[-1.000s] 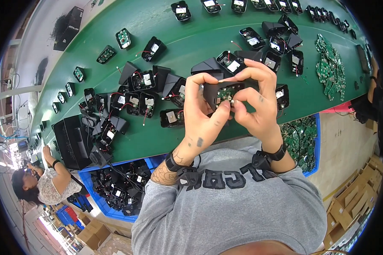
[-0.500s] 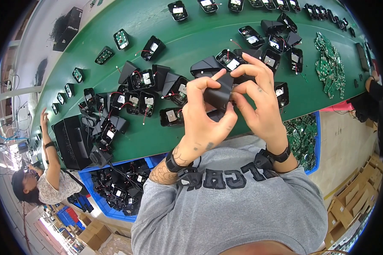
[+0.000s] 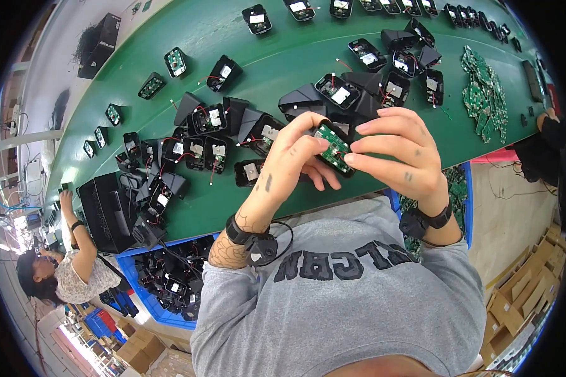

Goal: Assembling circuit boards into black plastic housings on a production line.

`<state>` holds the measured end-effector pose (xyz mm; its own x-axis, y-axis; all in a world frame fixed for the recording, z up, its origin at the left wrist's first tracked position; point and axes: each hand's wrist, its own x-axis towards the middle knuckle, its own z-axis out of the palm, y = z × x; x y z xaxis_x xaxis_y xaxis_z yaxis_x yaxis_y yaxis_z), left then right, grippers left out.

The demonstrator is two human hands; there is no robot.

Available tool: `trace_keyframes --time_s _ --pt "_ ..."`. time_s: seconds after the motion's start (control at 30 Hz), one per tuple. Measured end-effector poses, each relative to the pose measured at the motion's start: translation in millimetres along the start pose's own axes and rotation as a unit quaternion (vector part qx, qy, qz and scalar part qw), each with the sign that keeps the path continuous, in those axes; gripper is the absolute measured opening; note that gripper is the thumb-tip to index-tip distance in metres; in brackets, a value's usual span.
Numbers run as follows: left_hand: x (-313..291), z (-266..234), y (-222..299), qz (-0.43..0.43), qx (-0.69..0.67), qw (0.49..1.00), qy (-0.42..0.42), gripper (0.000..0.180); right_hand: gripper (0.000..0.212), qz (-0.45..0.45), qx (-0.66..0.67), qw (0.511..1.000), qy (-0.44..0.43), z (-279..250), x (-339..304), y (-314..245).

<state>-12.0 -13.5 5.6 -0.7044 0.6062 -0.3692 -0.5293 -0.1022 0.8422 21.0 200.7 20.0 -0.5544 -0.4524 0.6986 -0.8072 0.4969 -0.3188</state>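
In front of my chest, a black plastic housing with a green circuit board in its open face is tilted toward me. My left hand is closed around it, the thumb on the board's left edge and other fingers showing underneath. At its right edge, the thumb and a fingertip of my right hand grip the rim, while the upper fingers extend past it. Beyond my hands lie similar black housings, one of them an open housing with a white part and a red wire inside.
More housings crowd the green table. Loose circuit boards form a pile at the right. Blue bins stand below the front edge: a left bin with black parts, a right bin with boards. Another person is at the left.
The housing in my hands has turned, so its green board now shows instead of its black outer side. My right hand has shifted right, its fingers straighter.
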Motion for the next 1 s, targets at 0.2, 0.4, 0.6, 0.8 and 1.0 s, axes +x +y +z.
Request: trace_keyframes --time_s 0.2,0.4,0.6,0.8,1.0 --pt "-1 5 8 -0.022 0.007 0.999 -0.025 0.027 0.024 -0.042 -0.082 0.995 -0.032 -2 2 5" --pt "1 6 8 -0.027 0.044 0.999 0.002 0.035 0.024 -0.068 -0.115 0.991 -0.022 -4 1 1" --pt "0 6 10 0.008 0.016 1.0 0.016 0.027 0.015 -0.082 -0.135 0.987 -0.008 7 1 4" --pt "-2 26 -15 0.263 0.12 0.946 0.148 0.038 0.014 0.303 0.037 0.948 0.092 29 3 -13" --pt "3 32 -18 0.325 0.235 0.895 0.196 0.045 0.016 0.333 0.122 0.922 0.158 43 -4 -9"
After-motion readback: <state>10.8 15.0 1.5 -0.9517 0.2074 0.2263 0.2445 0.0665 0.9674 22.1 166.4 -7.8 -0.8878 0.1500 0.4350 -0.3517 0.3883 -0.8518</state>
